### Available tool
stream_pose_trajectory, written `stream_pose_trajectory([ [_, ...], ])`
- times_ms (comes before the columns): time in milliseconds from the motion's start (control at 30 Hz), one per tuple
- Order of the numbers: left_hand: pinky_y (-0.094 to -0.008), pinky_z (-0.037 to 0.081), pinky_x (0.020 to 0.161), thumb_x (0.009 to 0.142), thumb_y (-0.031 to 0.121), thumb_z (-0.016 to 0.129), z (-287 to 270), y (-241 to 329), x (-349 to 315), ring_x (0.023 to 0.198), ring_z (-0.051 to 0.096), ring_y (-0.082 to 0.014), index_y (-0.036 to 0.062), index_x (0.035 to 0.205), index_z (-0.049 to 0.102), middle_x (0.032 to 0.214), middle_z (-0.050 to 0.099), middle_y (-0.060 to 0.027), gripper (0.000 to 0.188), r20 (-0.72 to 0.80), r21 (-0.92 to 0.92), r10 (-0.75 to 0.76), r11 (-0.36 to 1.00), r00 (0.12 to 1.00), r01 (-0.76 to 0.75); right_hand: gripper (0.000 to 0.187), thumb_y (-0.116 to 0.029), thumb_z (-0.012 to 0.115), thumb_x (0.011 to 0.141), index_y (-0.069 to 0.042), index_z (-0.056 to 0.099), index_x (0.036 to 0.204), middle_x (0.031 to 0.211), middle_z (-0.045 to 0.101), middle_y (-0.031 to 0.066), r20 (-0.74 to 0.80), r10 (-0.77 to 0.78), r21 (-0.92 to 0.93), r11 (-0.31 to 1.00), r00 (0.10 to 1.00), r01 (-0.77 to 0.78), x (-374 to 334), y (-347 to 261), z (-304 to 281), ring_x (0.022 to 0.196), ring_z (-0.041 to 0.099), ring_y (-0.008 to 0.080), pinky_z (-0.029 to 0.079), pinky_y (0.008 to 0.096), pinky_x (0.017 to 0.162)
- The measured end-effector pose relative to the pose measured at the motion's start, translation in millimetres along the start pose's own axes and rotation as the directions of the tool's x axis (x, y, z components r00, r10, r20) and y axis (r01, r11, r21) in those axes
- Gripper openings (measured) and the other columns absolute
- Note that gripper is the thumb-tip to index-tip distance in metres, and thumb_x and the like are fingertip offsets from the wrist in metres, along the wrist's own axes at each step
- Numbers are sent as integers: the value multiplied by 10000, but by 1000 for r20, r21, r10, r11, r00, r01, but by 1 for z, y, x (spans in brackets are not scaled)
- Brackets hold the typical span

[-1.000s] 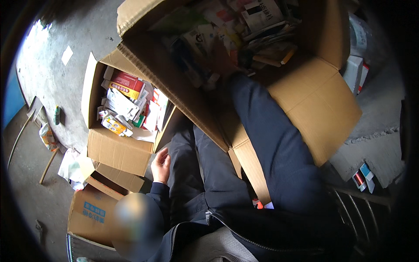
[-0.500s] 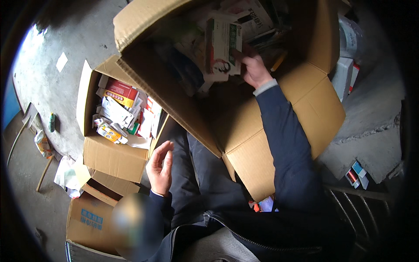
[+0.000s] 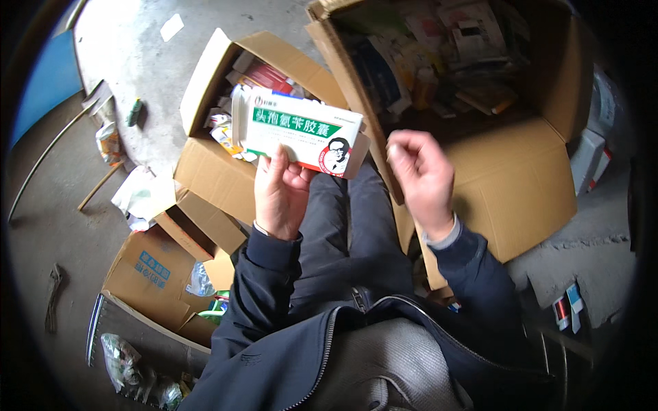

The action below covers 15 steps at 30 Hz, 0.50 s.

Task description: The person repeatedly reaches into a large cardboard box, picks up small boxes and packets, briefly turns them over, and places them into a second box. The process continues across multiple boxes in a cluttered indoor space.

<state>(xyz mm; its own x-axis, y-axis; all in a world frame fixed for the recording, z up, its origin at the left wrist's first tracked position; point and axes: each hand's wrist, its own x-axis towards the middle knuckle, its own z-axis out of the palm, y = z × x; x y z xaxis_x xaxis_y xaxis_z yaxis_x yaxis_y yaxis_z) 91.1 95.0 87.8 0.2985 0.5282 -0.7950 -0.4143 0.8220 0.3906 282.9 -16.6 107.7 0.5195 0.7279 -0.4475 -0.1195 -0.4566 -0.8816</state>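
My left hand (image 3: pixel 282 195) grips a flat medicine box (image 3: pixel 301 130), with the thumb on its front and the fingers behind. The box is white with a green band, a red strip and a round black-and-white portrait, and end flaps stick out at both ends. To its right, my right hand (image 3: pixel 423 179) hangs in the air over the near flap of the large carton, apart from the box. Its fingers are curled in toward the thumb, and nothing shows in them. Behind the medicine box, a smaller carton (image 3: pixel 212 161) holds several crumpled medicine packets (image 3: pixel 269 74), partly hidden.
A large open carton (image 3: pixel 514 185) lies tilted at the right, with packets and leaflets (image 3: pixel 473 41) deep inside. Another carton (image 3: pixel 137 274) with plastic scraps stands at the lower left. A stick (image 3: pixel 99 186), a green bottle (image 3: pixel 135 111) and plastic bags (image 3: pixel 123 356) lie at the left.
The medicine box has come out of the large carton and passed from my right hand to my left. My right hand has drawn back toward me. The view has shifted.
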Motion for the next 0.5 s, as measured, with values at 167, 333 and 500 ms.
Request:
stream_pose_trajectory([
  [167,-434,432,1068,984,257,598,-24,-13,-14,1235,552,-236,95,1387,417,1346,567,-81,470,47,-83,23,996,999,-19,192,-35,675,906,46,652,1078,962,699,83,63,102,154,982,993,-111,-11,4,44,837,669,105,551,247,716],
  [333,-466,420,1077,964,205,628,-38,-21,-16,1230,549,-259,79,1364,447,1335,569,-95,457,145,-44,55,998,988,-49,296,-50,710,890,37,618,1158,994,695,68,192,106,358,918,976,-171,-5,13,52,891,661,107,543,257,817],
  [500,-466,425,1075,957,203,639,-51,-28,-17,1214,554,-269,33,1353,460,1320,569,-117,467,134,-30,31,999,991,-28,324,-23,730,861,25,624,1163,1018,682,58,159,69,162,982,985,-95,-6,15,53,930,652,120,537,276,855],
])
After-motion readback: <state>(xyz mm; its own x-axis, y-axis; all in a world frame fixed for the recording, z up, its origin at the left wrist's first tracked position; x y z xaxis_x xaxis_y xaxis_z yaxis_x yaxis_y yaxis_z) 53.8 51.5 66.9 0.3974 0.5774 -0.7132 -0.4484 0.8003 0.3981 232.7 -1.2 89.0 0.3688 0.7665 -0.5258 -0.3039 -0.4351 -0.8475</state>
